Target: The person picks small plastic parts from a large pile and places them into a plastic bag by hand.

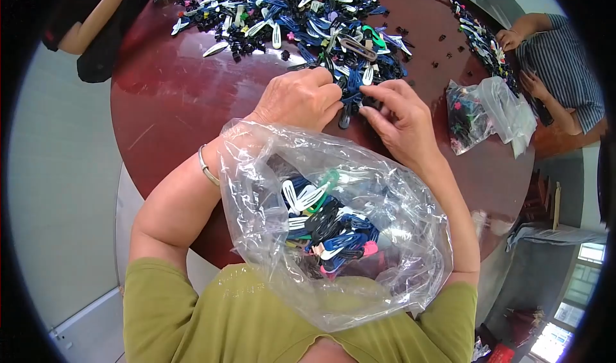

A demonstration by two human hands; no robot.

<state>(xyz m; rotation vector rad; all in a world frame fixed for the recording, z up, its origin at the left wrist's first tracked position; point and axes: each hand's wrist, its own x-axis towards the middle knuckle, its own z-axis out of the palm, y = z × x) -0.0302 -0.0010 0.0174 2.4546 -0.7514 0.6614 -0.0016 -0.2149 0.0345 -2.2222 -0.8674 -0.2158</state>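
Both my hands are at the near edge of a large pile of hair clips (pixel 308 26) on the round red table (pixel 173 106). My left hand (pixel 299 96) has its fingers bent and pressed together at dark blue clips; what they pinch is too small to make out. Just to the right, my right hand (pixel 401 116) has thumb and index finger apart beside the same clips, with nothing visible between them. An open clear plastic bag (pixel 410 234) lies between my forearms against my body, holding blue, white, black and pink clips (pixel 333 225).
Across the table at the right, a person in a striped shirt (pixel 558 61) has their hands at another clip pile (pixel 481 39). A filled clear bag (pixel 471 116) lies near them. Another person's arm (pixel 96 19) shows at the upper left.
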